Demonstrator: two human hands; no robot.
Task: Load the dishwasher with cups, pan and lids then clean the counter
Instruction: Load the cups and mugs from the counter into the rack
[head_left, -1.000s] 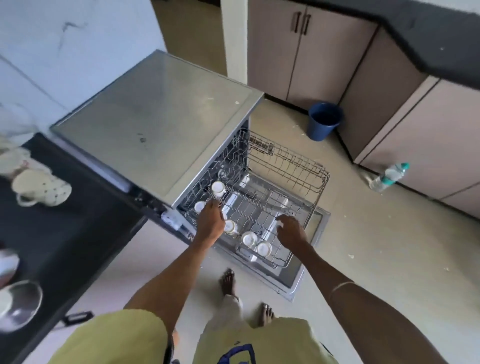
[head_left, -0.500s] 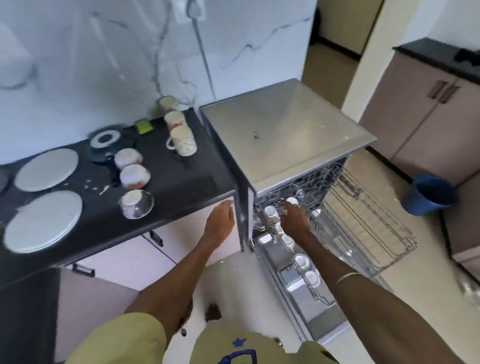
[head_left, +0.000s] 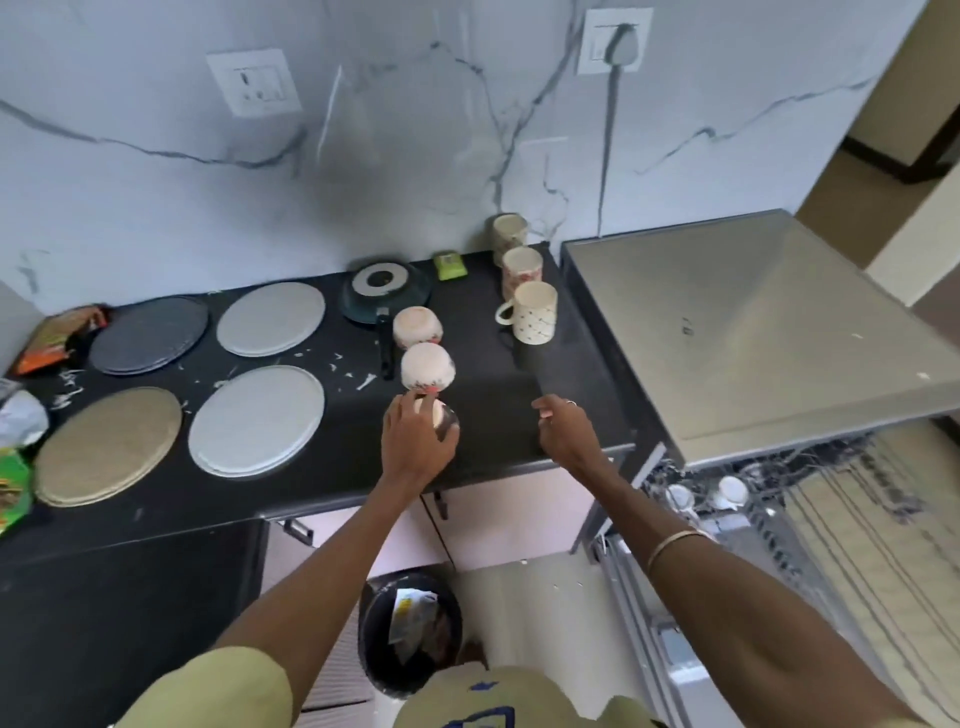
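Left hand (head_left: 418, 441) grips the nearest cup (head_left: 444, 418); right hand (head_left: 566, 431) hovers open, well right.

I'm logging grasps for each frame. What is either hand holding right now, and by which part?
The left hand covers the nearest upturned cup from above, fingers over its base. The right hand is open above the counter, holding nothing.

The counter (head_left: 545, 384) is black with white scraps, the wall (head_left: 415, 130) white marble veined grey, the near mug (head_left: 532, 312) cream with small dark dots, the far-left lid (head_left: 149, 334) dark grey, the near-left lid (head_left: 106, 444) tan, and the dishwasher (head_left: 748, 327) steel grey.
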